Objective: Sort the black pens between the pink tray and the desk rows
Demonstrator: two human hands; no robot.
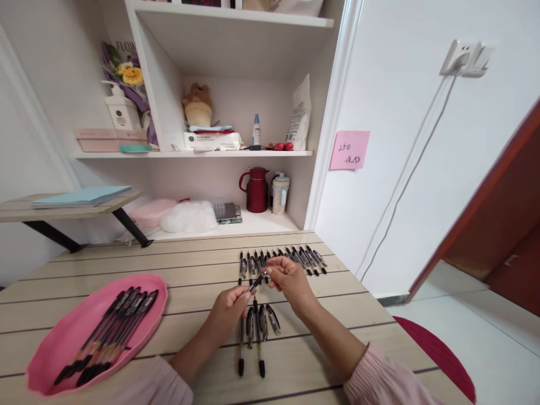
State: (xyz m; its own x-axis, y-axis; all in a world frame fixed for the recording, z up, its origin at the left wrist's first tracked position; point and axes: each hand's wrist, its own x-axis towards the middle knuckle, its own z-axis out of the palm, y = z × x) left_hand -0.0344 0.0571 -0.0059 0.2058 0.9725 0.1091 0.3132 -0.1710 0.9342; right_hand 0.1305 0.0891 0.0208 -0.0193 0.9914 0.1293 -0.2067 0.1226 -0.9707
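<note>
Both my hands meet above the middle of the table over a dark, slim pen [257, 280], most of it hidden by fingers. My left hand [230, 309] pinches its near end. At the far end, where something small and shiny shows, the fingertips of my right hand [291, 279] are closed. Below them lie uncapped pens with black ends, one of them this pen [260, 349], and several loose black caps [264, 322] beside them. Behind my hands a row of pens and caps [310, 259] runs across the table, partly covered by my right hand.
A pink scalloped tray [158, 323] on the left holds a bundle of pens [120, 320]. Behind the slatted table [198, 388] stands a white shelf unit with a red jug [257, 190] and a cup [280, 194]. A small raised stand [105, 207] is at back left; a red seat [439, 351] is at right.
</note>
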